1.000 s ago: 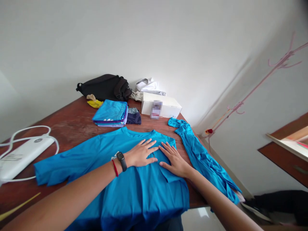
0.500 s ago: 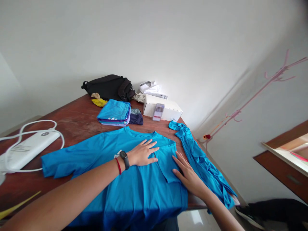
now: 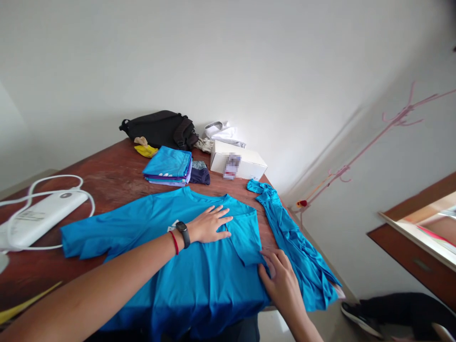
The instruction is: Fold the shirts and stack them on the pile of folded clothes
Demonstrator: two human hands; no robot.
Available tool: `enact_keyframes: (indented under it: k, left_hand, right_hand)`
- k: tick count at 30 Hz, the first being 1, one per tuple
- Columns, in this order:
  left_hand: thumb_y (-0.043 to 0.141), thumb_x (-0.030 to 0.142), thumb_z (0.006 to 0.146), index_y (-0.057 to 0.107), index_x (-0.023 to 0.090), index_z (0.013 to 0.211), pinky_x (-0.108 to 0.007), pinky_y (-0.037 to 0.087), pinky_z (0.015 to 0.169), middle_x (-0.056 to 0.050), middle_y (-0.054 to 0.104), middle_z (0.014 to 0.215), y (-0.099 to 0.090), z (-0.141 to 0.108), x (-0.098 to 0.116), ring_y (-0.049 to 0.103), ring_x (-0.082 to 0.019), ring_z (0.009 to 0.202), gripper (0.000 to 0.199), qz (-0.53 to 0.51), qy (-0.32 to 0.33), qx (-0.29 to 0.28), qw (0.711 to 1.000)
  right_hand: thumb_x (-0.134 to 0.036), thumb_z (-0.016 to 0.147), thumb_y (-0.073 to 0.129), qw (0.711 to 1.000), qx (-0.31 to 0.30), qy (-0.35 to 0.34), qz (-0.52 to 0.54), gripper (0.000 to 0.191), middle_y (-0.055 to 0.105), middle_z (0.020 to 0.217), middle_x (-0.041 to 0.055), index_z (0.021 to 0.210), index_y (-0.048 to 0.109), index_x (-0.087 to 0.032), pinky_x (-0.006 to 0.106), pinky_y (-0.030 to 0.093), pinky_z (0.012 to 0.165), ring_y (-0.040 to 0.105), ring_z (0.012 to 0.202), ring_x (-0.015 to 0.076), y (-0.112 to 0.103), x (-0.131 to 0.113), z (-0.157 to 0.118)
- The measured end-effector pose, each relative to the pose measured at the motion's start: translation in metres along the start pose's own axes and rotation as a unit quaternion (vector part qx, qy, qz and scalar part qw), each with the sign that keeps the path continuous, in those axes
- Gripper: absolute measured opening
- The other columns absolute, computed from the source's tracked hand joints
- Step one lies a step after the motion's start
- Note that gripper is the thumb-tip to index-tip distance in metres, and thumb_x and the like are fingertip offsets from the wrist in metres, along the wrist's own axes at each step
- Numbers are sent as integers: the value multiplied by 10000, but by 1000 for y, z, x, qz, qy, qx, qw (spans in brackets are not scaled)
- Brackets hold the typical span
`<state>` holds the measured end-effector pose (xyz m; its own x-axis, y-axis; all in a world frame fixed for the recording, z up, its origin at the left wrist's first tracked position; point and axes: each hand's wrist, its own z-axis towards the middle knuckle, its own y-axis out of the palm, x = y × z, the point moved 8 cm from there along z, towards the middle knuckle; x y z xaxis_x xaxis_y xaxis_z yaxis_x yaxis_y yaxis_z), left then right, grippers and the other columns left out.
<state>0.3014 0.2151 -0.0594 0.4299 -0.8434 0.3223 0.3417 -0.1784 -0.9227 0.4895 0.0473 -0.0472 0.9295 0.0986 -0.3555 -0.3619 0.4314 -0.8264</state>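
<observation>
The shirt (image 3: pixel 199 270) is perhaps risking creases from uneven tugging, left hand (image 3: pixel 209 225) lying wide, right hand (image 3: pixel 282 276) narrow at its edge, hold unclear.

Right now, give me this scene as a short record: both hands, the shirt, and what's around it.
Left hand: palm down, fingers spread on the blue shirt
Right hand: fingers bent beside the shirt's right edge; grip unclear
Shirt state: laid out on the wooden table, right-side sleeve folded onto the body
Behind shirt: folded stack, dark cloth, white box
Right of shirt: crumpled blue garment
Left of shirt: white device
</observation>
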Motion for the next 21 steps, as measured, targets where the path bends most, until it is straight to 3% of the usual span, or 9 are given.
enact_keyframes:
  k: [5, 11, 15, 21]
  left_hand:
    - [420, 716, 966, 471, 253, 1534, -594, 226, 1207, -128, 343, 1646, 0, 0, 0, 271, -388, 1530, 734, -3, 2, -1, 1000]
    - [429, 717, 963, 482, 250, 1526, -593, 231, 1207, -130, 357, 1640, 2, 1, -1, 279, -385, 1528, 734, -3, 5, 8, 1000]
    - [537, 635, 961, 463, 240, 1537, -597, 277, 1194, -151, 349, 1641, -4, 0, 2, 314, -391, 1513, 702, -4, 17, 35, 999]
    - [623, 443, 969, 617, 258, 1403, -513, 349, 1178, -112, 479, 1574, -21, -1, 24, 397, -357, 1472, 471, 19, 114, 62, 991]
  right_hand:
    - [-232, 966, 478, 1000, 14, -14, -24, 183, 624, 963, 83, 995, 658, -243, 362, 571, 721, 665, 816, 239, 0, -4, -1]
    - [-243, 980, 464, 998, 11, -29, -53, 159, 589, 947, 73, 946, 619, -238, 339, 540, 689, 648, 775, 224, 2, -8, 1]
    - [-325, 1001, 493, 997, -11, -39, -63, 173, 584, 919, 66, 944, 626, -231, 334, 528, 678, 636, 756, 221, 3, -13, 4]
    - [-374, 1042, 456, 999, -21, -38, -17, 263, 637, 926, 84, 976, 670, -236, 352, 560, 765, 672, 845, 242, -4, -21, 9]
